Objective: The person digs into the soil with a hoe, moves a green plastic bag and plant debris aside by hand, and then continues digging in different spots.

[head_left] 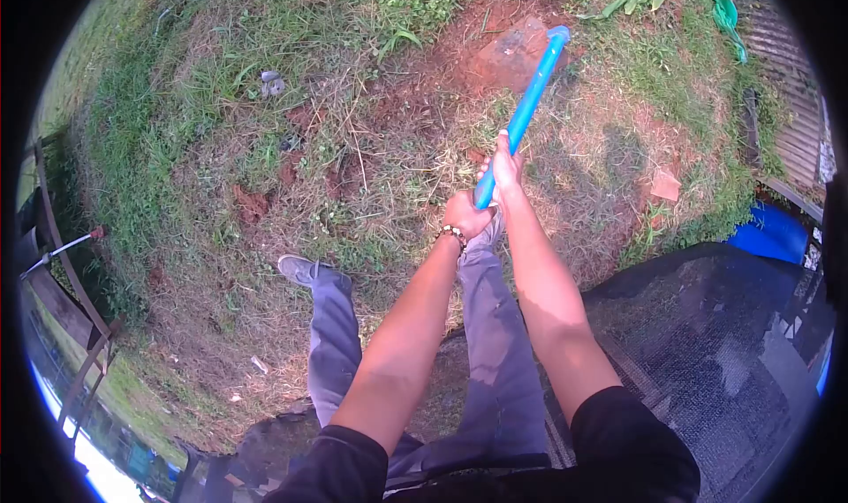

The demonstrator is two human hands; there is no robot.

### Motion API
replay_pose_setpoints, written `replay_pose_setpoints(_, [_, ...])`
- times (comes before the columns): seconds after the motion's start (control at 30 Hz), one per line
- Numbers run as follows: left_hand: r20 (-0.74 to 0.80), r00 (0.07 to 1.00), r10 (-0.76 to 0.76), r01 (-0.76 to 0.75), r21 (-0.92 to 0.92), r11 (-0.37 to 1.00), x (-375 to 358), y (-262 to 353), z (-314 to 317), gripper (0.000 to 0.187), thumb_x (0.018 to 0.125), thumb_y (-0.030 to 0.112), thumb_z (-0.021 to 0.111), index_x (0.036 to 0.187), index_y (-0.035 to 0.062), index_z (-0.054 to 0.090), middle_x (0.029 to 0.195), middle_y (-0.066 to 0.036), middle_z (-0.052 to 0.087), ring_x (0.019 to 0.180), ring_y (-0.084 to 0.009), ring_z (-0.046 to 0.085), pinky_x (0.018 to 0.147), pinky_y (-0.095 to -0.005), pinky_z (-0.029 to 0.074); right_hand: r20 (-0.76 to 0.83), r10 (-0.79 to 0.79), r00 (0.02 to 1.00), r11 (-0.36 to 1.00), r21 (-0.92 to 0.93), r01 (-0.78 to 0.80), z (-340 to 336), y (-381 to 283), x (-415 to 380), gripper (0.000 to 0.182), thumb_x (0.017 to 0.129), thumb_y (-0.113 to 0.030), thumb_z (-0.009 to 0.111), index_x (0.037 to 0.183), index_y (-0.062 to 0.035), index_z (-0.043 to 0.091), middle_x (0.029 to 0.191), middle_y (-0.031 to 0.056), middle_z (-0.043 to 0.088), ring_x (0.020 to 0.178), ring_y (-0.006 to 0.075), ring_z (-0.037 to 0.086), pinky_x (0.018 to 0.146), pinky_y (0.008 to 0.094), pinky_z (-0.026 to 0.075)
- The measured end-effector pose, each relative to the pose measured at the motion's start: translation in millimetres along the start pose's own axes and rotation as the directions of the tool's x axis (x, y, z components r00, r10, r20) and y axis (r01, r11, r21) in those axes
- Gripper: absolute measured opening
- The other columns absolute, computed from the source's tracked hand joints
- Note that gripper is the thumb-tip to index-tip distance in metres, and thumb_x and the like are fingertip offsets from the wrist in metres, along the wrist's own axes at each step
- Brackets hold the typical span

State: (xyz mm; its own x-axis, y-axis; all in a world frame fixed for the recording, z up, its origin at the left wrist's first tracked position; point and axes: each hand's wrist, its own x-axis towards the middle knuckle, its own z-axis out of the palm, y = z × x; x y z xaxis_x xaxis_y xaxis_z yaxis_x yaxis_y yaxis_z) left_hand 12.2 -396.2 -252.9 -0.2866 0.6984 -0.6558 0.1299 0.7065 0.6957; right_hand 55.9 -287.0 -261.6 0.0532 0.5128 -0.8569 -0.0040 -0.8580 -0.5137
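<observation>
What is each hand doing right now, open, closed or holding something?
Left hand: closed around the lower end of the blue handle.
Right hand: closed on the same blue handle, just above the left.

the person wears a black short-sleeved shirt, grey trousers and a grey shoe. on the wrist of the left hand there is a beaded bracelet. both forearms are bare.
</observation>
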Motion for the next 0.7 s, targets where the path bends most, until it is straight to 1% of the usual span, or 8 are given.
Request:
replay_pose_setpoints(0.03, [-0.006,0.991,-0.134,0.134,0.075,0.988,-9.2,-18.7,-1.5,0.038,0.063,0.030,0.070,0.081,-0.0035,0.065,0.078,-0.028,0.065,0.079,-0.0402,0.067,0.070,-0.0463,0.054,0.010,0.083,0.996,0.996,0.041,-0.084,6.3,18.5,-0.2,0.040,0.092,-0.050,0.057,0.088,-0.0128,0.042,0.059,0.0001,0.042,0.045,0.0130,0.045,0.039,0.0297,0.042])
replay_pose_setpoints(0.07, [-0.029,0.976,-0.216,0.218,0.127,0.968,-35.4,-30.9,-10.8,0.037,0.063,0.030,0.070,0.078,-0.0032,0.065,0.076,-0.027,0.066,0.078,-0.0381,0.068,0.070,-0.0451,0.054,-0.010,0.127,0.992,0.992,-0.021,-0.127,8.6,47.3,-10.5,0.041,0.092,-0.050,0.057,0.086,-0.0129,0.041,0.058,0.0004,0.043,0.044,0.0133,0.045,0.039,0.0302,0.042])
replay_pose_setpoints(0.13, [0.063,0.949,-0.309,0.311,-0.013,0.950,-95.2,-67.7,-31.7,0.035,0.064,0.028,0.070,0.075,-0.0035,0.064,0.074,-0.025,0.066,0.074,-0.0362,0.069,0.068,-0.0432,0.054,0.008,0.166,0.986,0.979,-0.124,-0.164,20.3,93.2,-66.5,0.042,0.091,-0.050,0.058,0.082,-0.0129,0.040,0.056,0.0005,0.043,0.042,0.0137,0.046,0.037,0.0311,0.042])
replay_pose_setpoints(0.2, [0.035,0.892,-0.450,0.449,-0.174,0.876,-164.8,-101.4,-32.5,0.030,0.067,0.026,0.072,0.068,-0.0026,0.062,0.065,-0.020,0.065,0.061,-0.0289,0.068,0.059,-0.0392,0.053,0.064,0.211,0.975,0.958,-0.211,-0.194,23.5,129.7,-119.4,0.041,0.091,-0.048,0.059,0.079,-0.0123,0.042,0.054,0.0004,0.043,0.039,0.0142,0.046,0.035,0.0315,0.041])
replay_pose_setpoints(0.23, [0.070,0.854,-0.515,0.511,-0.295,0.807,-195.1,-101.6,-43.5,0.025,0.071,0.022,0.073,0.066,-0.0003,0.061,0.059,-0.012,0.063,0.049,-0.0191,0.062,0.050,-0.0355,0.050,0.104,0.254,0.962,0.940,-0.261,-0.220,26.4,152.6,-140.2,0.041,0.091,-0.046,0.060,0.078,-0.0119,0.043,0.053,0.0005,0.044,0.038,0.0145,0.046,0.034,0.0316,0.040])
replay_pose_setpoints(0.43, [0.086,0.787,-0.611,0.581,-0.437,0.687,-303.0,-83.2,-98.0,0.018,0.077,0.012,0.069,0.067,0.0019,0.058,0.055,-0.004,0.056,0.042,-0.0114,0.051,0.040,-0.0273,0.040,0.115,0.393,0.912,0.846,-0.434,-0.309,51.1,177.4,-249.6,0.037,0.090,-0.043,0.062,0.076,-0.0112,0.049,0.053,0.0008,0.046,0.038,0.0142,0.048,0.034,0.0315,0.041])
replay_pose_setpoints(0.63, [0.150,0.750,-0.644,0.640,-0.408,0.651,-388.4,-32.6,-165.2,0.018,0.074,0.012,0.068,0.064,0.0004,0.058,0.053,-0.006,0.058,0.043,-0.0123,0.053,0.042,-0.0286,0.041,0.177,0.596,0.784,0.800,-0.223,-0.558,49.8,192.0,-341.9,0.023,0.088,-0.025,0.067,0.093,-0.0086,0.052,0.060,0.0038,0.051,0.048,0.0154,0.054,0.041,0.0314,0.048])
replay_pose_setpoints(0.7, [0.198,0.714,-0.672,0.687,-0.383,0.617,-421.7,-22.8,-170.7,0.017,0.075,0.013,0.068,0.067,0.0005,0.059,0.053,-0.006,0.058,0.043,-0.0122,0.052,0.042,-0.0283,0.041,0.191,0.624,0.757,0.780,-0.207,-0.591,37.2,191.2,-371.8,0.020,0.086,-0.019,0.068,0.088,-0.0046,0.054,0.062,0.0059,0.053,0.050,0.0169,0.057,0.044,0.0325,0.052])
